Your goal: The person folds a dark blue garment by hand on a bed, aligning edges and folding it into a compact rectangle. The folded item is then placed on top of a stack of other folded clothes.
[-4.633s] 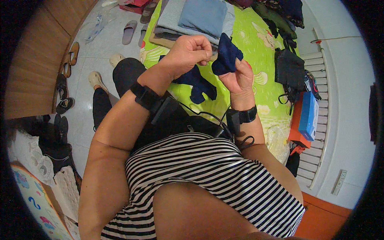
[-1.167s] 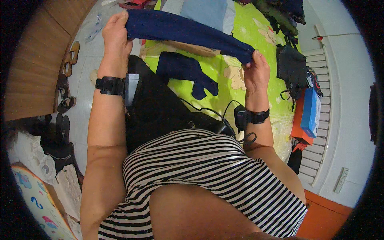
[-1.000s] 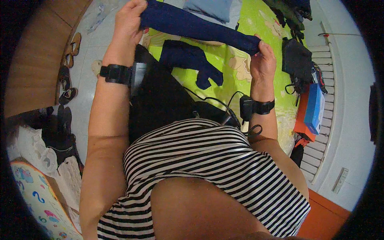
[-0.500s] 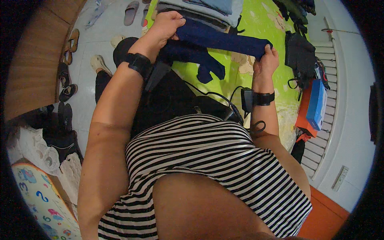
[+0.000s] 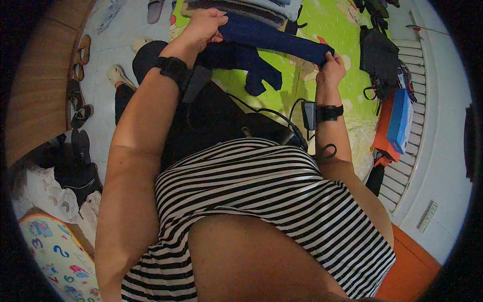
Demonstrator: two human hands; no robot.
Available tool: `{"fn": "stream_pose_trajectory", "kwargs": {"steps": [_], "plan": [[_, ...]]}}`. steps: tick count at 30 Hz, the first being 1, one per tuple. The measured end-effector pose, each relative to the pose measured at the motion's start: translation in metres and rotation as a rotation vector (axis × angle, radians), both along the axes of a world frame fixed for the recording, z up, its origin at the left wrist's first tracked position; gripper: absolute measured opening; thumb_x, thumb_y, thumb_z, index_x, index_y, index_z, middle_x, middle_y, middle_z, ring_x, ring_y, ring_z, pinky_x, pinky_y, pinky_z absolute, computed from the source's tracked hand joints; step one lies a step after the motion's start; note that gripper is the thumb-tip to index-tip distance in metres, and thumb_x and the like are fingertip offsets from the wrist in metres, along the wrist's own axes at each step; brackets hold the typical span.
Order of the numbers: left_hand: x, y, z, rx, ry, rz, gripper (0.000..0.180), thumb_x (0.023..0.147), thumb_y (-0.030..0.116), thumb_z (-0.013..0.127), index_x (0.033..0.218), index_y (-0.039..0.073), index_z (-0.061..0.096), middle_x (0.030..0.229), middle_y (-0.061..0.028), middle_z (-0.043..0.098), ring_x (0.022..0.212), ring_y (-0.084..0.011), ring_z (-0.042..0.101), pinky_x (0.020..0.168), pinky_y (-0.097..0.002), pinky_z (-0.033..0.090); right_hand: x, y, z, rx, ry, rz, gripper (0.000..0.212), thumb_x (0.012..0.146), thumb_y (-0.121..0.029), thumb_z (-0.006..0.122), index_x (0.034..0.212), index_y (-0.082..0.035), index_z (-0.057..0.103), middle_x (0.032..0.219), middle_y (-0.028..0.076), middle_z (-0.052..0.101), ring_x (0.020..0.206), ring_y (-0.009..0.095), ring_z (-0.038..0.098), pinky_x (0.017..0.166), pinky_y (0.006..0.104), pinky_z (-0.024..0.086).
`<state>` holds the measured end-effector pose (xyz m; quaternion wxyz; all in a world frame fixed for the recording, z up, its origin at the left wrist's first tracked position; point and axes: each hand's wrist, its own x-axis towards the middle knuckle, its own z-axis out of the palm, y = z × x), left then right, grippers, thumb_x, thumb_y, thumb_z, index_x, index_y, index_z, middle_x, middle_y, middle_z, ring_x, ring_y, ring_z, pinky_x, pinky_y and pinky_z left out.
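A navy-blue cloth garment (image 5: 274,41) is stretched sideways between my two hands as a long flat strip. My left hand (image 5: 207,28) pinches its left end, thumb and fingers closed. At the lower right end, my right hand (image 5: 332,69) grips the cloth between thumb and fingers. More navy fabric (image 5: 266,74) lies loosely below the strip, between my left wrist and the green mat; whether it is the same garment I cannot tell. Just beyond the strip sits a stack of folded clothes (image 5: 251,16) in greys and blues.
A green patterned mat (image 5: 297,108) covers the floor ahead. Black straps with small boxes circle both wrists, and a black cable (image 5: 266,110) crosses my lap. To the right are dark clothes (image 5: 378,58), a blue box (image 5: 398,121) and a white radiator (image 5: 410,151). Shoes (image 5: 83,116) line the left.
The view has shifted slightly. Both hands keep hold of the garment, which stays stretched, and its right end now looks a little more tilted down.
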<state>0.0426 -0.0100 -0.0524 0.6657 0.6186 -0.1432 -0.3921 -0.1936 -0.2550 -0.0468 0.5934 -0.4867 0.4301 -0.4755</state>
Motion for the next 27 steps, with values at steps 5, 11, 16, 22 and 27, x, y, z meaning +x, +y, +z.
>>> {"fn": "stream_pose_trajectory", "kwargs": {"steps": [5, 11, 16, 22, 27], "plan": [[0.002, -0.014, -0.020, 0.025, 0.092, -0.074, 0.008, 0.086, 0.014, 0.057, 0.084, 0.007, 0.054, 0.067, 0.0010, 0.048, 0.051, -0.0094, 0.046, 0.045, -0.0234, 0.043, -0.007, -0.021, -0.025, 0.029, 0.175, 0.080, 0.023, 0.078, 0.005, 0.059, 0.101, 0.006, 0.058, 0.092, 0.011, 0.063, 0.077, 0.019, 0.060, 0.070, 0.0295, 0.049], [0.003, -0.014, -0.049, 0.134, 0.084, -0.022, 0.003, 0.082, 0.007, 0.056, 0.083, 0.007, 0.053, 0.064, -0.0019, 0.049, 0.051, -0.0143, 0.050, 0.046, -0.0285, 0.046, -0.010, -0.013, -0.045, -0.172, 0.733, 0.311, 0.022, 0.076, -0.008, 0.065, 0.096, 0.000, 0.061, 0.078, 0.004, 0.060, 0.066, 0.011, 0.054, 0.059, 0.0236, 0.043], [0.007, 0.005, -0.049, 0.159, 0.116, 0.035, 0.003, 0.081, 0.008, 0.056, 0.083, 0.008, 0.054, 0.065, -0.0032, 0.053, 0.050, -0.0149, 0.051, 0.047, -0.0305, 0.047, -0.003, 0.043, -0.057, -0.263, 0.862, 0.904, 0.021, 0.072, -0.019, 0.073, 0.076, -0.002, 0.060, 0.065, 0.003, 0.058, 0.057, 0.013, 0.052, 0.053, 0.0273, 0.042], [0.008, 0.013, -0.041, 0.192, 0.047, 0.010, 0.010, 0.086, 0.012, 0.054, 0.076, 0.008, 0.055, 0.065, -0.0004, 0.053, 0.052, -0.0126, 0.053, 0.044, -0.0270, 0.043, 0.003, 0.054, -0.075, -0.531, 1.071, 0.876, 0.016, 0.071, -0.017, 0.070, 0.070, -0.004, 0.061, 0.068, 0.015, 0.062, 0.064, 0.028, 0.061, 0.060, 0.0351, 0.047], [0.007, 0.014, -0.040, 0.187, 0.025, 0.017, 0.010, 0.087, 0.011, 0.051, 0.078, 0.008, 0.055, 0.065, -0.0018, 0.054, 0.051, -0.0132, 0.056, 0.043, -0.0249, 0.042, 0.000, 0.038, -0.073, -0.127, 0.567, 0.856, 0.004, 0.077, -0.004, 0.059, 0.074, -0.003, 0.057, 0.073, -0.002, 0.056, 0.066, 0.009, 0.050, 0.062, 0.0269, 0.043]]}}
